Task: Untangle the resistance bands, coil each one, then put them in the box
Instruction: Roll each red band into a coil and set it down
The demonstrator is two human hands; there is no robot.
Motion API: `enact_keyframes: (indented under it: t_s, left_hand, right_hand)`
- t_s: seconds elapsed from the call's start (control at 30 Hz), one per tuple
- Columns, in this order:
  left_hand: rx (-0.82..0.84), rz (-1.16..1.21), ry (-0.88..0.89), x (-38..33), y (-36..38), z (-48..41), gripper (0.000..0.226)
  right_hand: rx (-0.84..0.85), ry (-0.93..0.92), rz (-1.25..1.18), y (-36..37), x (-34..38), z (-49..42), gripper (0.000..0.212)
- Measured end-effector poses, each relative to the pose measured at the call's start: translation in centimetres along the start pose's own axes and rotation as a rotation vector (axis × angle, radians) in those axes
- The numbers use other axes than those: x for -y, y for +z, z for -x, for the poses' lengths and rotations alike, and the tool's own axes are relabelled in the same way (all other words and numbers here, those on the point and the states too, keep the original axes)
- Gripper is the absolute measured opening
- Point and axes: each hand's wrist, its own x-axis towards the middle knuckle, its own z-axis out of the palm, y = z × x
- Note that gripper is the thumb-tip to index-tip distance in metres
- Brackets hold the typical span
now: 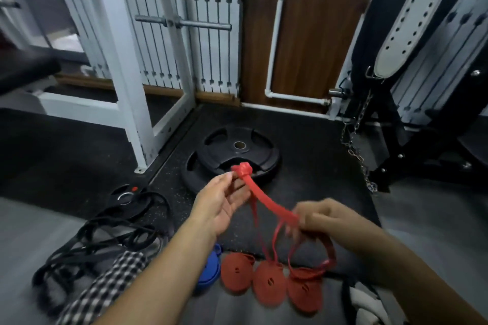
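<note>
Resistance band, red and knotted at its far end, was held stretched above the dark floor mat, between the weight plate and three red coils. Its knot was pinched by the left hand; its near part was gripped by the right hand, loops hanging below.

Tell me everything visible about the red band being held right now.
The red band is a flat, rubbery-looking strip. Its far end is wound into a small tight coil, pinched by the left hand. From there it runs taut to the right hand, which grips it. The rest hangs below in loose loops, down to the three red coils on the floor.
</note>
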Motion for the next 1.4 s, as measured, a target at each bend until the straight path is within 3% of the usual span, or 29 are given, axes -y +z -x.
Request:
enact_keyframes:
  t_s: [0.1,0.2,0.3,0.37,0.47,0.57,0.7,0.8,0.87,0.93,1.07,1.17,1.27,1.4]
  left_hand:
    - [0.011,-0.039,0.113,-0.8,0.4,-0.3,0.011]
    - [0.071,-0.153,0.125,-0.7,1.0,-0.1,0.014]
    - [0.104,-0.332,0.135,0.5,1.7,-0.2,0.018]
    - [0.160,-0.376,0.124,1.0,2.4,0.1,0.018]
    - [0.197,-0.507,0.178,0.7,3.3,0.6,0.020]
    - [0.113,-0.724,0.306,-0.1,3.0,-0.2,0.020]
    - [-0.121,-1.241,0.670,-1.2,1.6,-1.5,0.061]
    - [0.160,-1.569,0.997,-0.7,1.3,-1.4,0.058]
    - [0.297,-1.672,1.038,0.1,1.1,-1.4,0.050]
    - [0.270,-1.588,0.881,0.3,1.3,-0.9,0.041]
    - [0.315,-1.202,0.457,-0.3,1.9,-0.3,0.038]
    - [0.355,-1.166,0.417,0.0,2.2,0.0,0.036]
    - [0.334,-0.946,0.393,0.1,2.6,0.2,0.025]
    - [0.279,-0.757,0.406,0.5,2.8,0.2,0.022]
  right_hand:
    - [-0.056,0.143,-0.058,-0.2,-3.4,-0.5,0.020]
    - [-0.269,0.197,-0.070,-0.2,-5.2,-1.9,0.017]
    - [-0.346,0.080,-0.064,0.4,-4.2,-3.2,0.043]
    - [-0.305,-0.019,-0.114,1.0,-3.6,-4.1,0.054]
    - [-0.313,-0.053,-0.291,1.7,-3.5,-5.1,0.032]
    - [-0.409,-0.052,-0.220,1.3,-3.4,-5.6,0.014]
    - [-0.516,-0.001,-0.123,-0.1,-3.7,-5.3,0.011]
    - [-0.444,0.021,-0.069,-0.6,-3.9,-4.7,0.012]
    - [-0.386,0.009,-0.029,-0.6,-3.8,-4.4,0.013]
    - [-0.395,-0.022,0.003,-0.6,-3.8,-4.0,0.014]
    - [-0.454,-0.049,-0.061,-0.6,-3.6,-3.5,0.015]
    - [-0.490,-0.067,-0.104,-0.3,-3.5,-3.5,0.017]
    - [-0.518,-0.039,-0.338,0.0,-3.5,-3.6,0.017]
    - [-0.521,-0.031,-0.290,0.7,-3.4,-3.7,0.023]
